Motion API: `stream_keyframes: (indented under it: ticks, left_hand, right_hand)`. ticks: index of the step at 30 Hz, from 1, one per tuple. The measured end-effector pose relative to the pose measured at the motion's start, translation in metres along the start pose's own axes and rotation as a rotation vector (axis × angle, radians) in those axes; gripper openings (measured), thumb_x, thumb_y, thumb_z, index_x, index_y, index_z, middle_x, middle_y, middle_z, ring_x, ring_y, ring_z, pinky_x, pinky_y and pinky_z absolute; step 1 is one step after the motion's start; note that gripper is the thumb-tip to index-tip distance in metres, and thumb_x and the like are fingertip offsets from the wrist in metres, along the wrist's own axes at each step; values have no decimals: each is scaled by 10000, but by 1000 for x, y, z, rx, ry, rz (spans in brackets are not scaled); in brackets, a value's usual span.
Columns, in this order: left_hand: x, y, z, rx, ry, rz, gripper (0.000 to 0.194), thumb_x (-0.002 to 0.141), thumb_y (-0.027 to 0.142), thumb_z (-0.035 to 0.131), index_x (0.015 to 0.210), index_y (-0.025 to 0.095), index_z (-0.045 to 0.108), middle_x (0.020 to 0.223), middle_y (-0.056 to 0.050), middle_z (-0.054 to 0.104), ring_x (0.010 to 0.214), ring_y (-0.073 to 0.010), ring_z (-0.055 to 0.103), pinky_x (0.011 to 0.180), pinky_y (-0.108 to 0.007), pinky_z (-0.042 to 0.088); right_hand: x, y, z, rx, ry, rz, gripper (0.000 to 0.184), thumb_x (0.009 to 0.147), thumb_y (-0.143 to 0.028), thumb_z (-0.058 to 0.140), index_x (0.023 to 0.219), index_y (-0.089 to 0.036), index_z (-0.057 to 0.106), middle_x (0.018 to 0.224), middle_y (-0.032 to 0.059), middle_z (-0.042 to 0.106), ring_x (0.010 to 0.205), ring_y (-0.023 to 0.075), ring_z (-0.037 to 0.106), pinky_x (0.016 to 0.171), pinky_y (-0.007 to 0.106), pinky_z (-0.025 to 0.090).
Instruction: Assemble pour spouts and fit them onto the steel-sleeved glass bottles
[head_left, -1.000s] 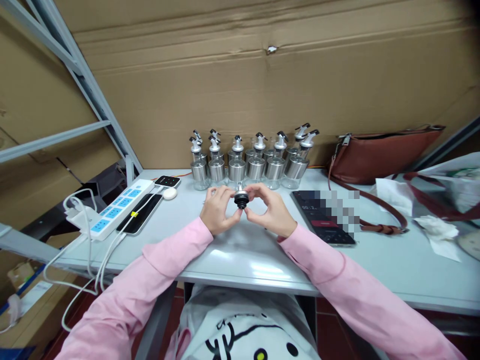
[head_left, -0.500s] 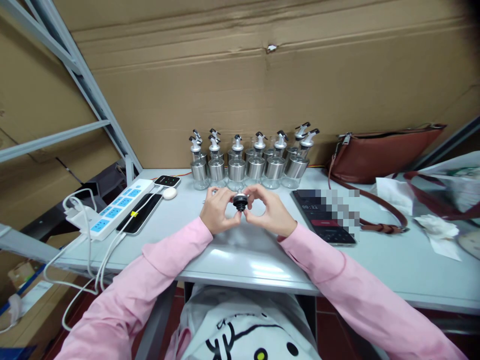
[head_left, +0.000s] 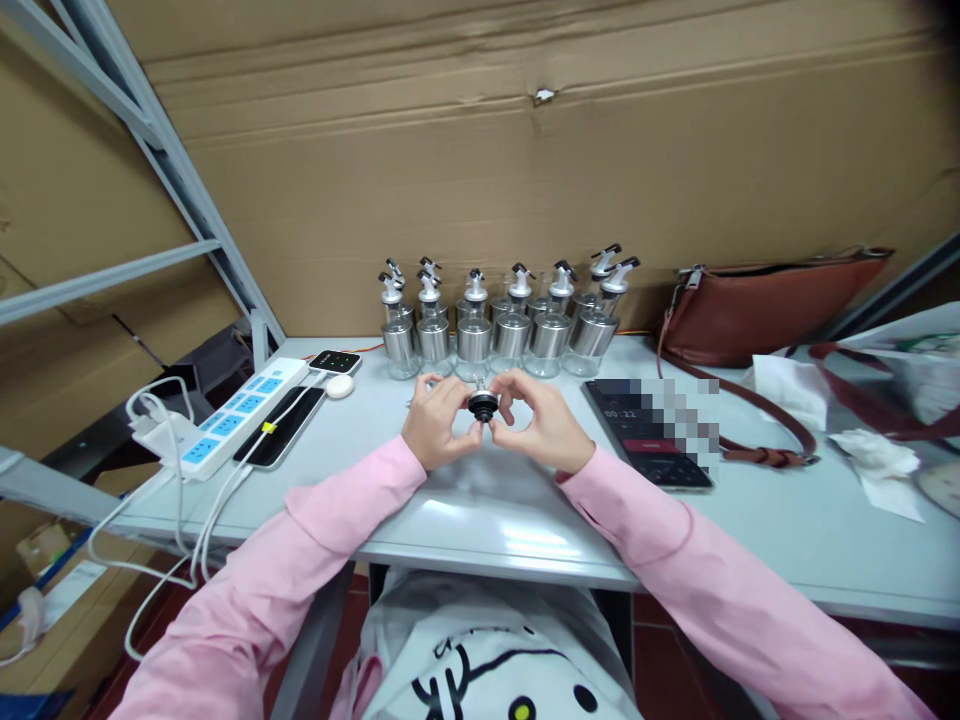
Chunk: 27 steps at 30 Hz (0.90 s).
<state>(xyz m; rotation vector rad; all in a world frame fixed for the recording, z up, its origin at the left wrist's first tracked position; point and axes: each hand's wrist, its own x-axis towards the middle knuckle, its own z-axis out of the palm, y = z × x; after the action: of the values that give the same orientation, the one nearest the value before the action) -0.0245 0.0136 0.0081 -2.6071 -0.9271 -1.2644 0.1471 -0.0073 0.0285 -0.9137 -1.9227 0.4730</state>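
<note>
Sleeves [head_left: 352, 500] pink | bag [head_left: 772, 308] brown | power strip [head_left: 244, 415] white, sockets blue | desk [head_left: 465, 520] pale grey

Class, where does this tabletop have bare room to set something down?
Bare tabletop shows between the left phone and left hand, between the sleeves at the near edge, and nearer than the brown strap at right. Crowded: the bottle row by the cardboard, around the power strip.
</note>
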Motion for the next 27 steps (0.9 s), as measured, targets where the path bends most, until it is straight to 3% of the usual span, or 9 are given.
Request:
stream_keyframes:
  ticks: [10, 18, 27]
  left_hand:
    - [1, 3, -3, -23, -54, -24, 194, 792, 325, 383, 853, 180, 498, 739, -10, 565, 707, -164, 532, 866, -397, 315]
    - [2, 1, -4, -4, -76, -40, 197, 797, 337, 363, 839, 183, 477, 786, -31, 586, 759, -181, 548, 868, -412, 314]
    - [1, 0, -4, -29, -85, -33, 197, 785, 340, 345, 811, 180, 457, 767, -28, 564, 743, -178, 533, 863, -420, 316]
  right_hand:
    - [0, -1, -2, 44, -3, 55, 223, 622, -149, 549, 830, -192, 483, 531, -77, 471, 505, 103, 481, 635, 266, 423]
    - [0, 4, 0, 101, -17, 8, 302, 667, -166, 551, 966, -193, 513, 760, 10, 602, 682, 142, 564, 711, 301, 461]
    - [-1, 2, -1, 108, -77, 34, 254, 699, -189, 548, 952, -180, 531, 688, 9, 647, 653, 155, 629, 708, 309, 484]
